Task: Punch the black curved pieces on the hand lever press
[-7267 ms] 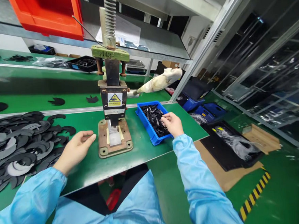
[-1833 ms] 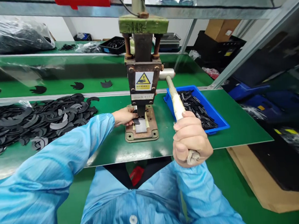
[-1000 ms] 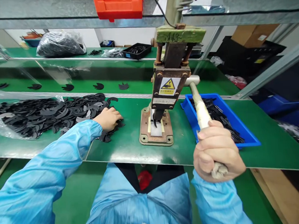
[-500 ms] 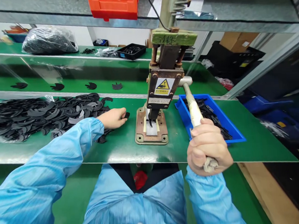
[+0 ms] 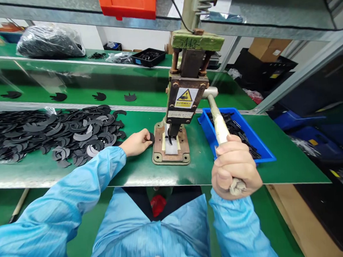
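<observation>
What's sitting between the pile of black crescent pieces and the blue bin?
In the head view, the hand press stands between the pile and the blue bin; the left hand rests beside its base.

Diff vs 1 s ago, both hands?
The left hand left the pile of black parts, picked up a small black piece and carried it right, up to the press base. The right hand kept its grip on the lever handle; the blue bin stayed put.

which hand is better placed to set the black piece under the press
Left. The left hand holds a small black flat part beside the rusty metal press base; the right hand grips the wrapped lever handle.
</observation>
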`<state>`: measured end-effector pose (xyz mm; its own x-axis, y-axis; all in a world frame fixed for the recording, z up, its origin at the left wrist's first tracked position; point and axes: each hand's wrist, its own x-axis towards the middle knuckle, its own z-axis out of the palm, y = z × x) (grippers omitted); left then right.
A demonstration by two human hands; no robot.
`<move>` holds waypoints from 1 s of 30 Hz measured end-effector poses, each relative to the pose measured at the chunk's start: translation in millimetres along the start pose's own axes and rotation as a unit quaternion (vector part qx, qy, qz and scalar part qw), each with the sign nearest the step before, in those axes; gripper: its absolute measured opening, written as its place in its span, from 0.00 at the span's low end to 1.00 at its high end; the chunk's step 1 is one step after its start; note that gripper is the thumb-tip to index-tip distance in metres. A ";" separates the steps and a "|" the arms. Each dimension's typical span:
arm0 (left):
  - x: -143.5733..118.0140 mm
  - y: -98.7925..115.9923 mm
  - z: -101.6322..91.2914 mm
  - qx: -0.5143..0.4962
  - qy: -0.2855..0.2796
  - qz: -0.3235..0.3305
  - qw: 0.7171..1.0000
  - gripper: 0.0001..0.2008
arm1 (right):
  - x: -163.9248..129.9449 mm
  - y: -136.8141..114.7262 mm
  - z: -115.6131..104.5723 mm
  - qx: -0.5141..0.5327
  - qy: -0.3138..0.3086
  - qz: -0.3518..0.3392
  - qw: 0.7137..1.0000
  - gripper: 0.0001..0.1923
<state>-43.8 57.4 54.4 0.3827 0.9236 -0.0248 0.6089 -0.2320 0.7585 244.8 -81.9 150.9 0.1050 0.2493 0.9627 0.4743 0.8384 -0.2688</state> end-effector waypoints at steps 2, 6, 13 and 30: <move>2.8 -4.3 -1.0 -0.130 0.000 -0.042 0.991 0.11 | 0.0 0.3 0.2 -0.002 -0.001 -0.001 1.000 0.15; 0.8 2.1 -6.9 -0.292 0.041 -0.111 0.949 0.17 | 0.1 0.7 1.4 0.001 0.008 -0.005 1.000 0.15; -2.9 22.7 -1.9 -0.369 0.094 -0.094 0.920 0.22 | -0.8 0.9 1.6 -0.002 0.007 -0.008 1.000 0.15; -1.2 45.4 23.3 0.004 0.031 0.024 0.999 0.10 | -0.6 1.8 -0.8 -0.010 -0.008 -0.004 1.000 0.14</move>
<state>-0.4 38.7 73.7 0.3683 0.9283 0.0515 0.5968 -0.2785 0.7525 246.2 -80.9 149.9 0.0877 0.2505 0.9641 0.4919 0.8308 -0.2606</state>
